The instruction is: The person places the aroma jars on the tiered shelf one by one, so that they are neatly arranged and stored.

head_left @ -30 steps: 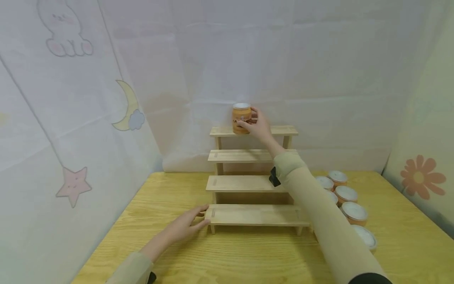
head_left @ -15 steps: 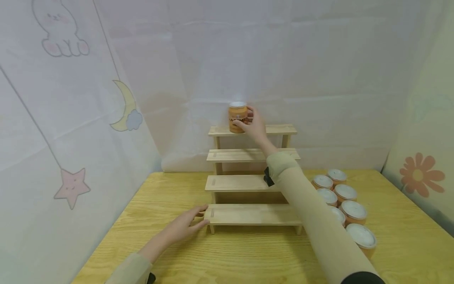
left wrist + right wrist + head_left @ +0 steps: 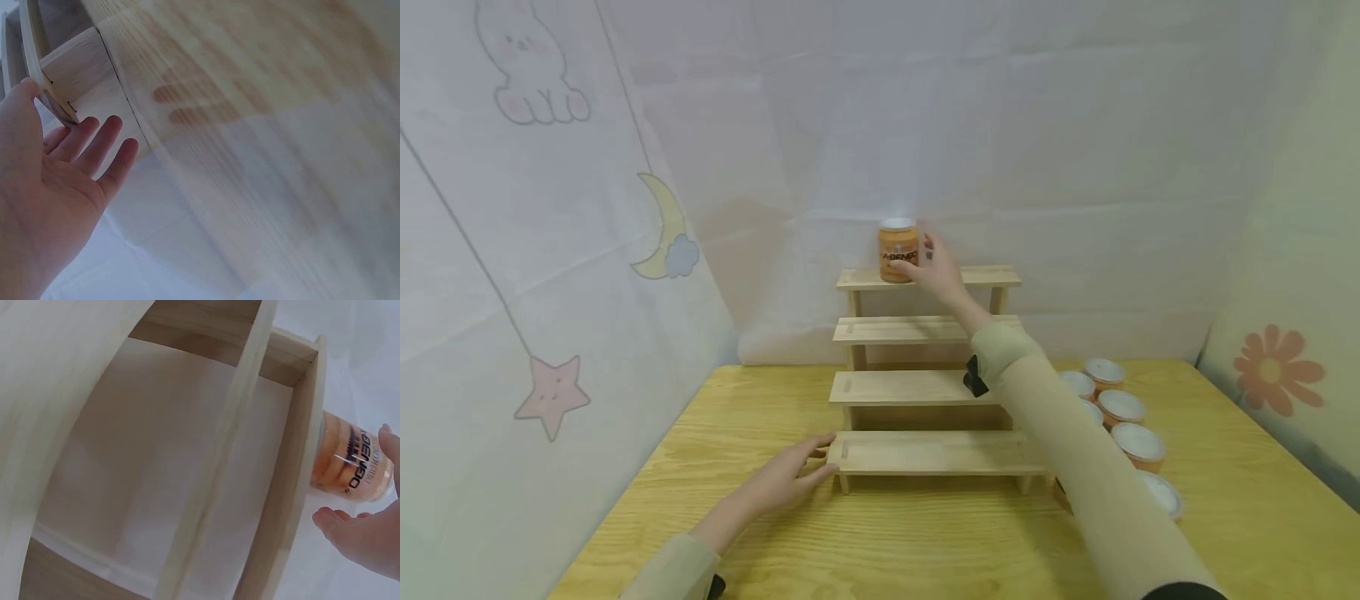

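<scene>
A four-tier wooden stepped stand [image 3: 925, 454] stands on the table. On its top step, toward the left, an orange jar [image 3: 898, 257] with a white lid and dark lettering sits upright. My right hand [image 3: 942, 271] is beside the jar, thumb in front of it and fingers spread away from its right side; the right wrist view shows a gap between the fingers and the jar [image 3: 350, 459]. With thumb and forefinger, my left hand [image 3: 786, 477] holds the left end of the lowest step, its other fingers loose in the left wrist view.
Several more orange jars with pale lids [image 3: 1138, 442] stand in rows right of the stand, partly hidden by my right sleeve [image 3: 1075, 442]. A printed cloth [image 3: 1075, 150] hangs behind the yellow wood-grain table [image 3: 880, 550].
The jar has moved slightly left along the top step and come to rest there. My right hand's fingers have loosened from its side. The left hand stays at the lowest step.
</scene>
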A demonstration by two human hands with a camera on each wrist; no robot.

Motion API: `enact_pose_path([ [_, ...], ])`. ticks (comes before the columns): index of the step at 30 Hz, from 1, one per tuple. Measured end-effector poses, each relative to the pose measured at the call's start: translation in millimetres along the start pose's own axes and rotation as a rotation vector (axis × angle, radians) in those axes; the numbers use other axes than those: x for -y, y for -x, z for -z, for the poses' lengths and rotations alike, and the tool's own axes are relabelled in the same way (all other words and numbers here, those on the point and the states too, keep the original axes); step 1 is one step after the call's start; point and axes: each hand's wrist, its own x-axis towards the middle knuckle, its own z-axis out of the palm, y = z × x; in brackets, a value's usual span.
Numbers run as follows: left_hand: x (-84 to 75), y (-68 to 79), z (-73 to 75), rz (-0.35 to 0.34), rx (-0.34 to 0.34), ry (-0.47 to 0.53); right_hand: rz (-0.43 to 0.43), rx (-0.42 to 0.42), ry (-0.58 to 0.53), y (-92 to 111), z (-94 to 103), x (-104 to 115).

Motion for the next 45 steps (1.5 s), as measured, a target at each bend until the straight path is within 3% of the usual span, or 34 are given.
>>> enact_pose_path([
  [6,5.7,-1.0,2.0,0.011,-0.005,0.034,-0.034,0.042,0.038,11.0,16.3,5.6],
  [12,6.5,-4.7,5.7,-0.002,-0.026,0.009,0.022,0.086,0.027,24.1,36.7,9.2],
  [20,11.6,-12.0,8.4,-0.005,-0.002,0.012,0.141,0.174,0.016,49.3,71.7,-5.5],
  [37,11.3,-20.2,6.4,-0.042,-0.013,0.077,0.162,0.25,0.028,134.6,129.7,-39.2],
  [45,14.0,-18.9,7.4,-0.056,-0.017,0.085,0.194,0.279,0.148,179.4,141.3,-36.0],
])
